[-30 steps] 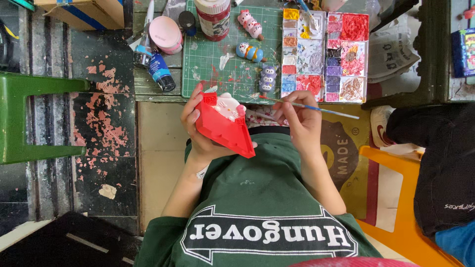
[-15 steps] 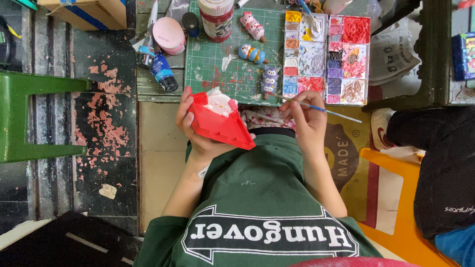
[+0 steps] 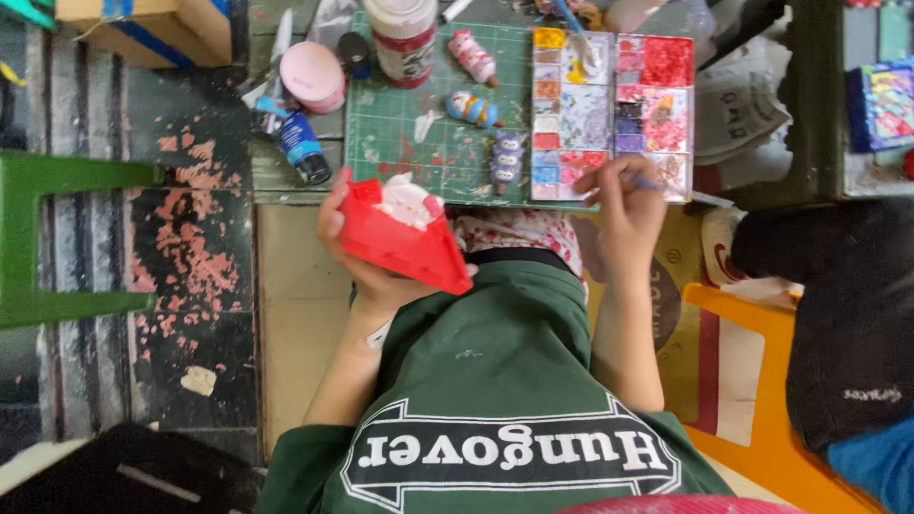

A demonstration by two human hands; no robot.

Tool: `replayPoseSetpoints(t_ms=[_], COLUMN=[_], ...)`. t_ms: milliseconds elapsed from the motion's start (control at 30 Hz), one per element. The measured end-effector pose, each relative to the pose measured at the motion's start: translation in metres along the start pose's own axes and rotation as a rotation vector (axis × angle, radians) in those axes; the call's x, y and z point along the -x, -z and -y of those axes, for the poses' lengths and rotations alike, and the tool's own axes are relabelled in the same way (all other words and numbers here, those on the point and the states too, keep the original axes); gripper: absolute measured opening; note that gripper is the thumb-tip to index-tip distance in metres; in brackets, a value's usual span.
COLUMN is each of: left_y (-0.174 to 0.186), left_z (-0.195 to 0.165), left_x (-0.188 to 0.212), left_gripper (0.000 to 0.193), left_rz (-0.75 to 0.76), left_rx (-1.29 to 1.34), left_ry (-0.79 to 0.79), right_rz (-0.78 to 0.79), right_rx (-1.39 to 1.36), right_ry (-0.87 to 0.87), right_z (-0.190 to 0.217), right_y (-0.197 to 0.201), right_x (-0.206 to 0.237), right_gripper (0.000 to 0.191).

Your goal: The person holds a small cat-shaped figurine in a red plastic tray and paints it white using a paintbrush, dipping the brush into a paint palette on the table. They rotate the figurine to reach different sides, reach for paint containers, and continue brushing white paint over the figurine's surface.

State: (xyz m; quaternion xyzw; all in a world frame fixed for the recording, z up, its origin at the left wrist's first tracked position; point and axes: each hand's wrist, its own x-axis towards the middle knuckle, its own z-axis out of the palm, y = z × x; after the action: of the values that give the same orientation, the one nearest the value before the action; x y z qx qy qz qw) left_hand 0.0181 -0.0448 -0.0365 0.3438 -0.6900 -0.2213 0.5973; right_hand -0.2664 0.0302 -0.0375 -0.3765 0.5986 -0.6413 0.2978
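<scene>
Left hand cupped under red triangular piece, white figure on top, held near green mat. Right hand pinched on thin brush, tip over paint palette, far right.

Red triangular figurine with white top, tilted, above lap; thin paintbrush at palette edge.

green cutting mat | pink round tub | blue paint bottle | cardboard box | green stool | orange chair
</scene>
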Motion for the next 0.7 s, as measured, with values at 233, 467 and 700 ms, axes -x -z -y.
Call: replayPoseSetpoints(t_ms=[233, 467, 700], left_y=[0.018, 0.035, 0.027], left_z=[0.014, 0.027, 0.005], left_x=[0.017, 0.008, -0.009], left_gripper=[0.137, 0.124, 0.139], left_rz=[0.160, 0.039, 0.115], left_rx=[0.553, 1.154, 1.153], left_ry=[0.282, 1.074, 0.591], right_rz=[-0.215, -0.170, -0.197], right_rx=[0.340, 0.578, 0.708], right_ry=[0.161, 0.174, 0.301], right_z=[-0.017, -0.041, -0.046], right_y=[0.106, 0.122, 0.114], right_x=[-0.116, -0.179, -0.186], right_gripper=[0.009, 0.013, 0.010])
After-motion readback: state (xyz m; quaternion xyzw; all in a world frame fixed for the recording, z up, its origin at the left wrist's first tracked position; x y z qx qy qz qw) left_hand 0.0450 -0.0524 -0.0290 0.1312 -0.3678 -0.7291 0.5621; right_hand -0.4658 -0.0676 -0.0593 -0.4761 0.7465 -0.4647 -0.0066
